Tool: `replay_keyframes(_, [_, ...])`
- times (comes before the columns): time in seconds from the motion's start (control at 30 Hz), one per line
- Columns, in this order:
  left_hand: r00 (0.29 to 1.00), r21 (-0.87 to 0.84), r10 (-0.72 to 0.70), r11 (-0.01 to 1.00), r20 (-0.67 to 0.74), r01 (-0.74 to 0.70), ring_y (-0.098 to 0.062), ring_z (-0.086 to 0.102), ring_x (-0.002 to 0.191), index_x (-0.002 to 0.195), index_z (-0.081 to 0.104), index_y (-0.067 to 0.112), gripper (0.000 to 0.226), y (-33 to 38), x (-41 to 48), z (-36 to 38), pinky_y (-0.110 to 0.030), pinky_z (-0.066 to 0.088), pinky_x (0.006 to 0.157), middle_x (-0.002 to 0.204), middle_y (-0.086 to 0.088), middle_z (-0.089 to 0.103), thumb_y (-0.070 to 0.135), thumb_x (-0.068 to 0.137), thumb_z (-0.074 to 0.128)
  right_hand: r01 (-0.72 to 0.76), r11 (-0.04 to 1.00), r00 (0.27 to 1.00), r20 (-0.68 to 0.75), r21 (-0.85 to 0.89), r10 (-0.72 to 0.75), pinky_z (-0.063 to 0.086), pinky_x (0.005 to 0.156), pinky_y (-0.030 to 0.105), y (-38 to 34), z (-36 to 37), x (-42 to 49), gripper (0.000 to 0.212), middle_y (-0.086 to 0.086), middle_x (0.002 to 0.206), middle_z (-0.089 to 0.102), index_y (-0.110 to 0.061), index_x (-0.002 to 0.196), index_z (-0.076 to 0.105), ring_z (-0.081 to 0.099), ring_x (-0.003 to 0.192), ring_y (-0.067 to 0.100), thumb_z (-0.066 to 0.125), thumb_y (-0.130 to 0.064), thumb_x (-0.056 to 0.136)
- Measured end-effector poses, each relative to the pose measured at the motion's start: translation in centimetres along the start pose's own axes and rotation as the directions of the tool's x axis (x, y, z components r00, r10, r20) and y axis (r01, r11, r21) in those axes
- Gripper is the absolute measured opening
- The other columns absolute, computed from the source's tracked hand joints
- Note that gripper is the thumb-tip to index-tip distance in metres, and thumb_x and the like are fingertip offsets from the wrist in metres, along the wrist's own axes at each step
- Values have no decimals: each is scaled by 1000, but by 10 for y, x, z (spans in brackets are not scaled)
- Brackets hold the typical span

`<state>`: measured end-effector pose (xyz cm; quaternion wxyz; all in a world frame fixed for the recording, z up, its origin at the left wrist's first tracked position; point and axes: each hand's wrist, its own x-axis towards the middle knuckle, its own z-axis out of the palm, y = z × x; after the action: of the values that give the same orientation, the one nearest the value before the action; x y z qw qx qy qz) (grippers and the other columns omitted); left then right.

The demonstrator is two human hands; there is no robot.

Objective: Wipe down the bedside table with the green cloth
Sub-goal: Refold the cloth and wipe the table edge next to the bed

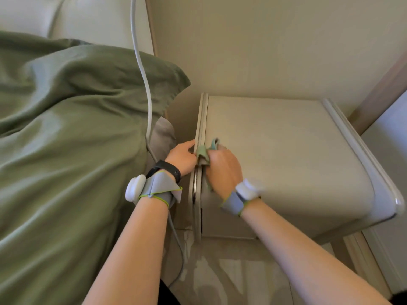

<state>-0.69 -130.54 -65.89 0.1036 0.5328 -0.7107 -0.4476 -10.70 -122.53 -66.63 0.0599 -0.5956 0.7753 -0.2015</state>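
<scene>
The cream bedside table (286,150) stands right of the bed, its flat top bare. My right hand (222,168) presses the bunched green cloth (201,154) onto the table's near left edge, fingers closed around it. Part of the cloth pokes out past my fingers over the raised left rim. My left hand (182,156) rests against the outer left side of the table, fingertips touching the rim just beside the cloth; it holds nothing that I can see.
A bed with an olive green duvet (66,139) fills the left. A white cable (143,73) hangs down between bed and table. The beige wall (275,45) is behind the table. A wooden door frame (378,97) runs along the right.
</scene>
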Motion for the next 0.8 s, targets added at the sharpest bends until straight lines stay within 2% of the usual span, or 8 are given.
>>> replay_keyframes(0.1, [1000,15,15,1000,2,-15,-28,62,106,136,53,25,49,-3,-15,-2,-36,53,92,120,-6,65,12,88,49,-17,999,1000,1,37,17,44,72,37,0,3,5,23,18,104,60,-4,106,61,59,96,37,43,-10,91])
replay_keyframes(0.2, [1000,17,0,1000,19,0,-24,63,90,134,55,22,46,-5,-22,-1,-31,54,78,116,-7,66,11,90,49,-118,982,993,-3,145,120,45,83,38,-9,16,-49,34,13,121,55,-11,124,53,55,108,36,38,-18,95])
replay_keyframes(0.27, [998,5,-52,999,29,52,-24,62,81,137,50,23,49,-4,-25,-2,-35,58,76,114,-13,66,11,90,50,-29,970,999,-6,242,32,45,87,37,-15,22,-92,40,12,126,52,-14,131,49,53,111,35,43,-13,92])
replay_keyframes(0.4, [1000,72,-9,997,18,8,-26,65,94,134,54,26,52,-4,-28,-1,-31,57,72,119,-9,66,7,86,44,-36,965,998,-36,259,46,46,84,39,-7,23,-69,37,15,118,57,-12,120,59,56,104,37,48,-7,85])
replay_keyframes(0.47, [1000,68,1,998,21,-2,-30,67,96,129,60,28,56,-4,-32,-2,-37,59,75,114,-9,68,3,83,37,-27,963,997,-57,267,43,46,83,38,-9,19,-46,36,15,118,58,-14,121,60,55,104,36,48,-9,87])
replay_keyframes(0.57, [1000,43,-6,999,23,5,-32,68,86,126,61,27,57,-2,-35,-2,-40,60,71,102,-9,70,0,84,34,-32,951,997,-58,307,52,44,91,37,-9,27,-53,47,17,128,53,-12,132,52,51,112,36,47,-3,86])
replay_keyframes(0.67, [999,43,-36,998,37,35,-23,56,61,127,60,28,56,1,-33,-1,-31,52,58,74,-2,61,1,85,34,-101,934,995,36,342,95,41,97,38,-13,41,-100,50,20,135,46,-7,134,48,47,118,40,45,1,86])
replay_keyframes(0.8, [998,64,-30,998,55,26,-30,60,75,126,60,26,51,3,-37,1,-36,54,69,93,-11,67,4,88,35,-116,934,992,2,338,123,43,89,38,-12,37,-91,35,21,122,57,-2,118,59,52,110,40,49,-1,84])
